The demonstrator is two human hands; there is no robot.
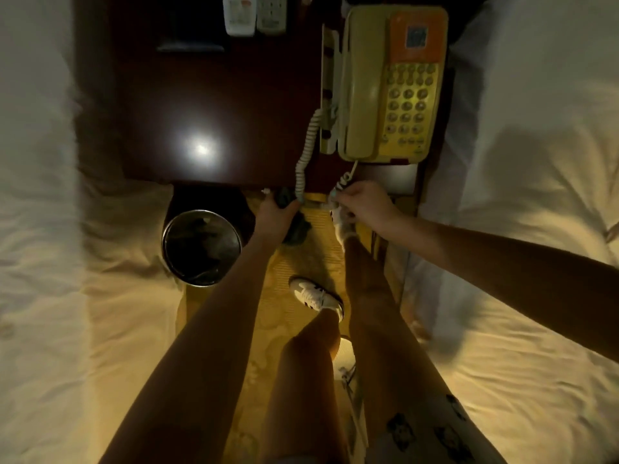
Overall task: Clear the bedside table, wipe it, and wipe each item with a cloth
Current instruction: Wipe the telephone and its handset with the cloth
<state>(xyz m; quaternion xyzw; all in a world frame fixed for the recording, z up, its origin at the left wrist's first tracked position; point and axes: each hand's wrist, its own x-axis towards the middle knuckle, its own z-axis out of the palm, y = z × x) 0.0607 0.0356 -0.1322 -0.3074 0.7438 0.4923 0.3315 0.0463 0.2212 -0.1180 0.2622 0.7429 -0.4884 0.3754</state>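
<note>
Handling the cord (306, 152) at the front edge of the bench (217, 95), with clearing apparently not yet done.
The left hand (276, 212) grips a dark cloth (298, 231) just below the bench edge, fingers curled round it, beside the hanging cord; the right hand (363, 204) pinches the cord's lower loop. The phone (385, 85) sits on the bench's right side and two remotes (254, 13) lie at its far edge, so I judge the bench uncleared, with wiping it and most items left.
</note>
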